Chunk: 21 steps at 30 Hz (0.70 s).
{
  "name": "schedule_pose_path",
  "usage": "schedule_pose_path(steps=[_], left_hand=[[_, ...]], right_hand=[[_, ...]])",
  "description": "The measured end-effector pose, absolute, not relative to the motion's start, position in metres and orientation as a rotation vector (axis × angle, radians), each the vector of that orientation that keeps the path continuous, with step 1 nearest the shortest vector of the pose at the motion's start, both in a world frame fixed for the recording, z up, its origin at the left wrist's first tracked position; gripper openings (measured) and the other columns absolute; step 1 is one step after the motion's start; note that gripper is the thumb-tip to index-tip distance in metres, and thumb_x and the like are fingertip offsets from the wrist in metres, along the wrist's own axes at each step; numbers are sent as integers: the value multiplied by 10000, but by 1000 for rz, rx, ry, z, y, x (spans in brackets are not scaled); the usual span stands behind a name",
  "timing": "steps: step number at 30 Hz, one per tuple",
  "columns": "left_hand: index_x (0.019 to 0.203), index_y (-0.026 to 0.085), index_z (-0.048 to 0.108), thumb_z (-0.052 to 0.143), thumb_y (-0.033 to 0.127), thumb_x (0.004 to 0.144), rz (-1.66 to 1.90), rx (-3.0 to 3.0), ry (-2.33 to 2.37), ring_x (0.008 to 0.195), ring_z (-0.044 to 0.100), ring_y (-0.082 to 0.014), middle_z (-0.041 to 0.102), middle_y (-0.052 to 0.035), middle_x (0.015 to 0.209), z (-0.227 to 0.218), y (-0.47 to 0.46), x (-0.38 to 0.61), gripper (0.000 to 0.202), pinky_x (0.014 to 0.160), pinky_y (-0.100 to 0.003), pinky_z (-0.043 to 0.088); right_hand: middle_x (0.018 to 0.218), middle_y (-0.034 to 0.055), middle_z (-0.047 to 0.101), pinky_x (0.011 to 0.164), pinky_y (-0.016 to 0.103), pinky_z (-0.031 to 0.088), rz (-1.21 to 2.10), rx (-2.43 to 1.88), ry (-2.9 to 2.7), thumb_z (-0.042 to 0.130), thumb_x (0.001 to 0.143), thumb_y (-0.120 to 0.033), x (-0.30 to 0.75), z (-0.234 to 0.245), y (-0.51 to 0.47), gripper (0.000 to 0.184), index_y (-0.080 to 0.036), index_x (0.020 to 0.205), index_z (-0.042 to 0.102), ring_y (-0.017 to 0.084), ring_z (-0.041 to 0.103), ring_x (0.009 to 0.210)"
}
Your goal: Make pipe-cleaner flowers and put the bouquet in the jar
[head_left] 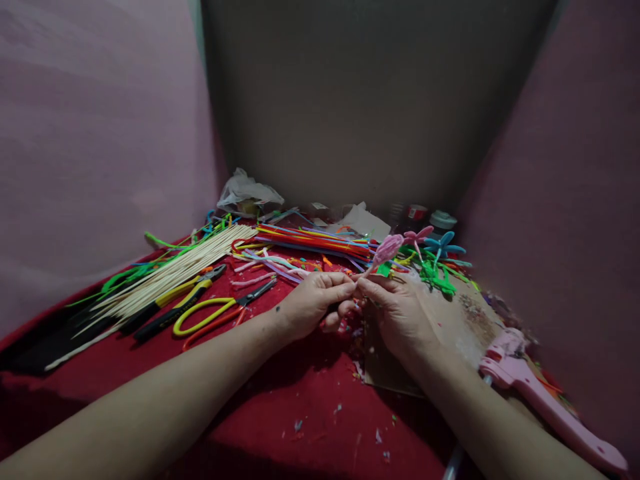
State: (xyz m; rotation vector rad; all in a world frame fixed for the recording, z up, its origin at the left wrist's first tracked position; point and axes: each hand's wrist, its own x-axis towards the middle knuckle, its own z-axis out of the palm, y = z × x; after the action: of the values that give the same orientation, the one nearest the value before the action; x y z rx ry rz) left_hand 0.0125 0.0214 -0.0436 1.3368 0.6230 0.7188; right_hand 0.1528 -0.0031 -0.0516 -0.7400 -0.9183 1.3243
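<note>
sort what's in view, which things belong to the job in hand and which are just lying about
Likely part of the job:
- pink fuzzy flower, held by left hand and right hand
- pipe cleaners
- thin sticks
- scissors
- pliers
- pink glue gun

Apparently just lying about:
- plastic bag
- white paper
- lidded container
- loose scraps

Left forearm: bare, seen at 8 o'clock; left wrist marked near its 12 o'clock edge by one small, dark, roundish spot. Right forearm: bare, seen at 4 o'clock. Left hand and right hand: likewise uncovered.
</note>
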Motion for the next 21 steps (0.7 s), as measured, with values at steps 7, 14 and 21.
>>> schedule_pose_path(steps=[7, 14, 21], left_hand=[[754, 155, 564, 509, 213, 813, 1179, 2132, 961, 531, 424, -66, 498, 44, 594, -54, 16, 16, 99, 541, -201, 339], [704, 157, 553, 493, 307, 828, 1092, 1827, 923, 437, 377, -49, 442, 65, 512, -48, 17, 15, 204, 437, -174, 295], [727, 160, 509, 569, 307, 786, 818, 1250, 691, 281, 276, -14, 436, 87, 448, -40, 18, 13, 169, 296, -135, 199]], right_hand=[[655, 2, 645, 497, 217, 379, 1274, -857, -947, 744, 598, -321, 150, -47, -8, 188, -156, 658, 676, 112, 522, 582], [865, 22, 670, 574, 232, 391, 1235, -874, -1122, 691, 678, -319, 152, -50, -8, 206, -177, 826, 716, 102, 503, 634], [858, 30, 663, 768, 302, 414, 1207, -796, -1138, 669, 694, -260, 155, -54, -3, 107, -189, 755, 720, 175, 553, 840]])
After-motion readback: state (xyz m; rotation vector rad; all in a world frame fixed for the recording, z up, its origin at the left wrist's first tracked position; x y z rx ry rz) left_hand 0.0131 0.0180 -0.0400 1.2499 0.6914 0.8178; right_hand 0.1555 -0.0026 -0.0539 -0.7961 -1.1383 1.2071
